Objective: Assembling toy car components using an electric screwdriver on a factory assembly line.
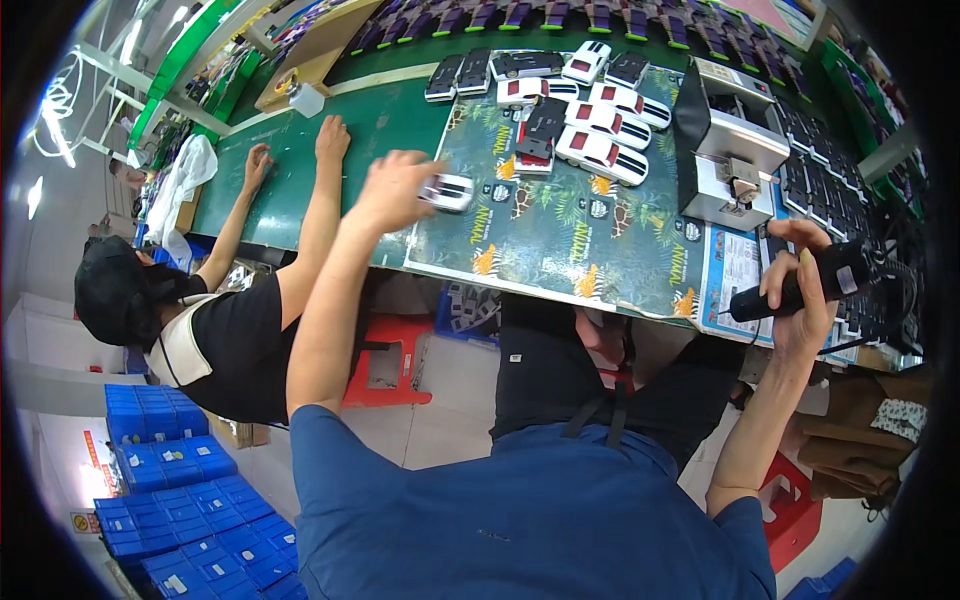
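Observation:
My left hand is over the left end of the printed mat, its fingers closed on the rear of a white toy car with black stripes; the fingers are a little blurred. My right hand is wrapped round a black electric screwdriver, whose thin bit points left over the table's right part. Several more white toy cars lie in a cluster at the middle back of the mat. Among them are dark car undersides facing up.
A metal box-like machine stands right of the cars. Beyond it, black parts lie in rows. At the left, a co-worker rests both arms on the green table. Purple and green parts line the back conveyor. Blue bins are stacked lower left.

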Motion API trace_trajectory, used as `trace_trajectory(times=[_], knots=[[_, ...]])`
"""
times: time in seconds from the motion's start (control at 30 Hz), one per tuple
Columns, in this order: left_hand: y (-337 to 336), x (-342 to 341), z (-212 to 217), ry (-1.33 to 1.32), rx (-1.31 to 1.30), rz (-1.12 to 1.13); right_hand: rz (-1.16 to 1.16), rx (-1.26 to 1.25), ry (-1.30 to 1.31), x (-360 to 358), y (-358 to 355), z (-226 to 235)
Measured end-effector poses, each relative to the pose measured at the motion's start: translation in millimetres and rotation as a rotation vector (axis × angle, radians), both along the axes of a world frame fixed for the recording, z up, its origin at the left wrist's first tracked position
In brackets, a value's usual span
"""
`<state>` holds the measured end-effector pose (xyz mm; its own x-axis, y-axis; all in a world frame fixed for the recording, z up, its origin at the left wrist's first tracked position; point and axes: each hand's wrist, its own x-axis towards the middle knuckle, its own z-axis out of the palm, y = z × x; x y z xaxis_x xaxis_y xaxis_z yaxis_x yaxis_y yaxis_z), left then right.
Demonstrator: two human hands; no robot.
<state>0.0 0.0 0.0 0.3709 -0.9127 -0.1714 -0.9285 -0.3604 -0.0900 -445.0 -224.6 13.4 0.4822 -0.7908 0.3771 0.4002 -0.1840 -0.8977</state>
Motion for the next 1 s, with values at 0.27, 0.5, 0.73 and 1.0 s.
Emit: trace_trajectory(times=[0.27, 0.5, 0.73, 1.0], knots=[[3.2, -73.9, -37.1, 0.183, -0.752, -0.129, 0.106, 0.054, -0.047, -15.5, 7.9, -10.5], [-87.4, -255.2, -45.3, 0.869, -1.075, -0.338, 0.204, 0.014, -0.234, -61.2, 6.6, 16.0], [-223.2, -369.2, -56.5, 0.633, -0.689, -0.108, 0.076, -0.118, -0.323, -146.2, 14.4, 29.9], [-236.2, -393.9, -54.4, 0.653, -0.683, 0.040, 0.044, -0.013, -0.347, -161.0, 6.6, 12.4]])
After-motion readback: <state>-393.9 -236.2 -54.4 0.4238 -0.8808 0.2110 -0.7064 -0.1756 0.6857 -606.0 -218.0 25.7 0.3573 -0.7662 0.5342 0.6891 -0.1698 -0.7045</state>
